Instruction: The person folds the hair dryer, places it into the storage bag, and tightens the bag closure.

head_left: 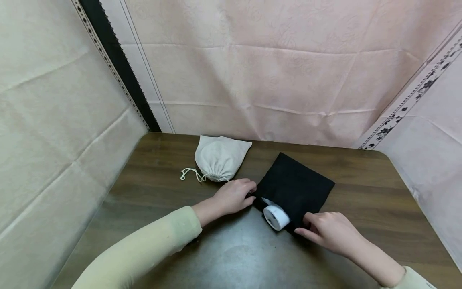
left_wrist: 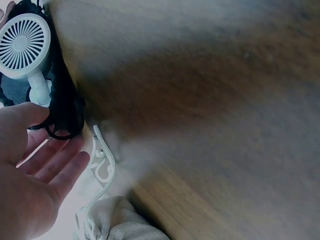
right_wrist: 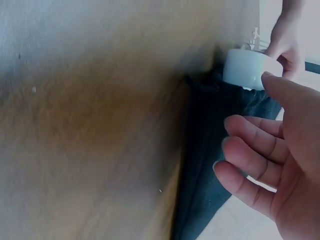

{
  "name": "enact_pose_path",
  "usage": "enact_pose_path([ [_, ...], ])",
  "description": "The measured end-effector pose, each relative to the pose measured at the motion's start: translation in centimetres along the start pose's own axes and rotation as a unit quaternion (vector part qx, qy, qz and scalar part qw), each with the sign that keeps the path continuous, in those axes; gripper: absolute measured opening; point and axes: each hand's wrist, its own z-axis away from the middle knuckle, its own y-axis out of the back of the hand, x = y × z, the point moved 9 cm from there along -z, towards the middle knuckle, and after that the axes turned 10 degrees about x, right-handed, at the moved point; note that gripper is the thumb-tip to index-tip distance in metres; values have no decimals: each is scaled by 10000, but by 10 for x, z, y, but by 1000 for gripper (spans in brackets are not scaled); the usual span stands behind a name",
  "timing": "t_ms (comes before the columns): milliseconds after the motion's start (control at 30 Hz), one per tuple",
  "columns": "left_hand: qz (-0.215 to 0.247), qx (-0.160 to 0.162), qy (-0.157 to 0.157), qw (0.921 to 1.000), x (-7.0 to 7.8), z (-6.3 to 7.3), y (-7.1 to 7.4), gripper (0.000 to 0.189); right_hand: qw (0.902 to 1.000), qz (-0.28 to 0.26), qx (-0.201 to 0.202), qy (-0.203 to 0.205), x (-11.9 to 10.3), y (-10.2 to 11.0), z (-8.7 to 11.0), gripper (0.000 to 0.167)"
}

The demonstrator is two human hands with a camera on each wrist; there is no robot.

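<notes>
A black drawstring pouch (head_left: 296,182) lies on the table, its mouth toward the person. Out of that mouth sticks the round white head of a small handheld fan (head_left: 276,217); its slotted grille and part of its handle show in the left wrist view. The left hand (head_left: 234,196) pinches the pouch's left mouth corner, where black cord loops (left_wrist: 61,134) hang by the fingers. At the right mouth corner is the right hand (head_left: 332,233), thumb and loosely bent fingers (right_wrist: 250,160) apart beside the cloth. Whether they touch it is hard to tell.
Behind the left hand lies a closed cream drawstring bag (head_left: 220,157), its white cord (head_left: 193,172) trailing left. The brown wooden table (head_left: 151,192) has rounded far corners. Pale cloth (head_left: 252,72) hangs behind it and at both sides.
</notes>
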Motion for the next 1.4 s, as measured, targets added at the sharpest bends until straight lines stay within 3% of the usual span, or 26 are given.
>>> enact_pose_path([
  [167,-5,47,4,10000,-1,0,0,11,9997,172,44,140,-3,-7,1,34],
  [433,-78,10,-29,10000,-2,0,-1,11,9976,518,128,452,-7,-13,7,49],
  [733,30,-10,-53,10000,-1,-1,4,9,9987,238,-120,433,-2,-15,9,41],
  [933,555,126,48,9984,1,-8,17,15,9976,-6,438,544,3,13,-3,39],
  [1167,1345,219,349,9901,4,-24,42,14,9947,92,929,432,17,57,-19,35],
  [1400,1583,441,689,9840,7,-41,74,14,9906,300,1309,238,31,89,-29,24],
])
